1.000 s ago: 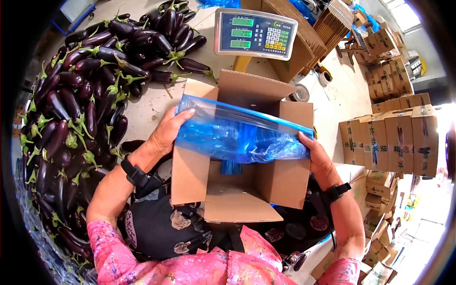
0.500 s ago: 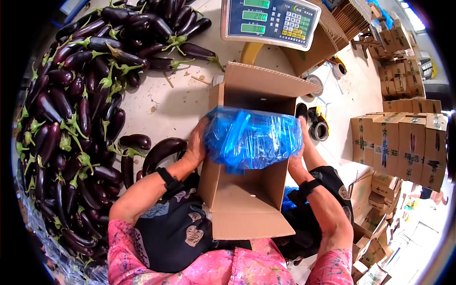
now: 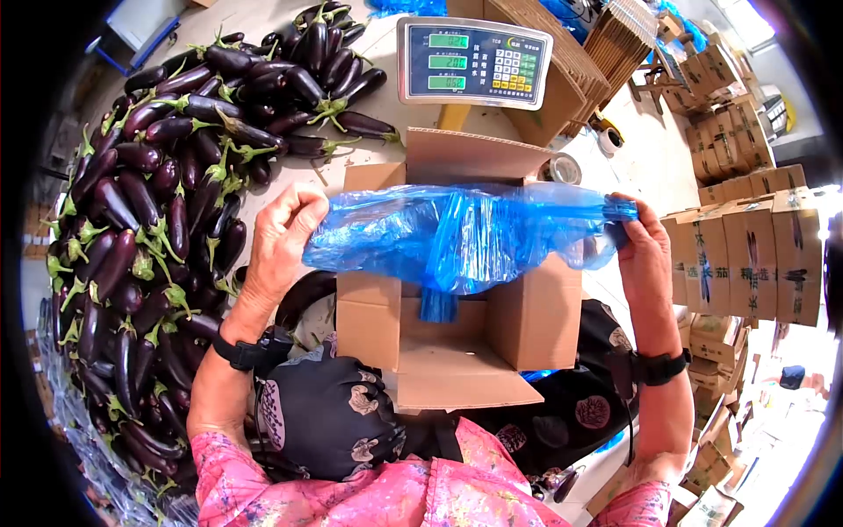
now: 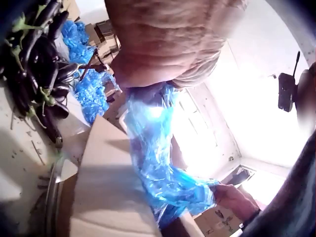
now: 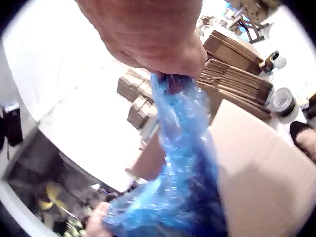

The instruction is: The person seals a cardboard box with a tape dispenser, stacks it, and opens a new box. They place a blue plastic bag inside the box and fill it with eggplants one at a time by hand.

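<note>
A crumpled blue plastic bag (image 3: 474,237) stretches between both hands above an open cardboard box (image 3: 443,373). At its left end, my left hand (image 3: 285,233) pinches the bag between curled fingers and thumb. My right hand (image 3: 648,263) grips the gathered right end, out past the box's right side. The middle of the bag sags, and a strip of it hangs into the box opening. In the left wrist view the bag (image 4: 153,148) drops from the left hand beside a box flap (image 4: 106,182). The right wrist view shows the bag (image 5: 185,158) bunched under the right hand.
Eggplants (image 3: 176,202) lie in a large heap on the left. Behind the box stands a digital scale display (image 3: 474,61). Flattened cardboard (image 3: 619,44) leans at the back, near a tape roll (image 3: 564,169). Printed boxes (image 3: 742,255) are stacked on the right.
Half a second ago the hands were at the box's sides with the bag bunched over its opening. They have since spread apart, pulling the bag wide. The view and box have shifted too.
</note>
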Motion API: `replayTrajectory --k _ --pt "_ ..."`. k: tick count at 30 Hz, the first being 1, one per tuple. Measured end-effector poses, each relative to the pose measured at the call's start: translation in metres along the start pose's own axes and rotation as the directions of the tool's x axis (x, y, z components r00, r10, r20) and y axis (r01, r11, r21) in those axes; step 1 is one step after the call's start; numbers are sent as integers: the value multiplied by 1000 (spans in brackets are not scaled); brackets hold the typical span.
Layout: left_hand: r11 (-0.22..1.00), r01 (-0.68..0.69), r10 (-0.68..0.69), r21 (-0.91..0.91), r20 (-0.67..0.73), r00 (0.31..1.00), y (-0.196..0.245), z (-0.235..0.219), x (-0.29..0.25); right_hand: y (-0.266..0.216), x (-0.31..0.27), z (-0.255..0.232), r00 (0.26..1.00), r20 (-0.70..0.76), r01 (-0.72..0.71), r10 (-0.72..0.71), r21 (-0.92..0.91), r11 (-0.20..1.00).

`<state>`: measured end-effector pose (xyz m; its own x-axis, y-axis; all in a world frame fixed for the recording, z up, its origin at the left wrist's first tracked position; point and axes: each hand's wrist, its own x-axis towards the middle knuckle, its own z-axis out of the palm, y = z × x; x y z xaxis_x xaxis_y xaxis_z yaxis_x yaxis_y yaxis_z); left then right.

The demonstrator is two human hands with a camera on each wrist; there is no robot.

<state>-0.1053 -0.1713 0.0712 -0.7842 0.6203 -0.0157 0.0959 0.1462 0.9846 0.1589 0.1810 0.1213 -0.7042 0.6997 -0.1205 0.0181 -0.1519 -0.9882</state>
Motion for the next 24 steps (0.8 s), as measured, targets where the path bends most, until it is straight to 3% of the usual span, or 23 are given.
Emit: replayTrajectory --k 2,6,7,10,11,13,14,17,18,20,23,24 --pt "986 60 -62 -153 -10 998 9 1 9 -16 -7 6 994 -6 -105 108 177 978" --pt "873 83 -117 -481 -42 992 -1 11 31 -16 1 -12 985 10 -167 170 271 948" --pt "813 122 -91 -570 83 992 -10 4 36 -12 6 -19 982 -27 -171 185 282 944" --pt "689 216 -146 -692 160 976 -16 0 52 -3 17 -19 958 -162 -194 236 239 951" --pt "751 172 -214 -638 11 977 -15 6 59 0 22 -17 944 -215 -208 251 203 957" --pt "776 120 -172 -620 -25 985 -16 3 79 1 33 -12 928 -265 -227 263 161 961" --pt "787 94 -151 -609 -43 988 -17 1 88 1 39 -12 947 -206 -208 245 183 961" --pt "763 72 -33 -642 72 997 2 -5 115 -4 63 -22 981 -50 -174 187 200 964" --pt "763 62 35 -643 137 990 -1 -9 129 -15 66 -8 976 -99 -183 196 128 975" --pt "864 78 -52 -497 66 996 -16 -6 148 -5 83 5 935 -282 -220 216 16 975" --pt "996 45 -45 -72 7 999 -68 -2 171 60 115 -47 966 -46 -258 254 -155 954" --pt "997 -48 48 60 11 999 -97 -5 177 66 112 -51 967 1 -247 254 -215 945"
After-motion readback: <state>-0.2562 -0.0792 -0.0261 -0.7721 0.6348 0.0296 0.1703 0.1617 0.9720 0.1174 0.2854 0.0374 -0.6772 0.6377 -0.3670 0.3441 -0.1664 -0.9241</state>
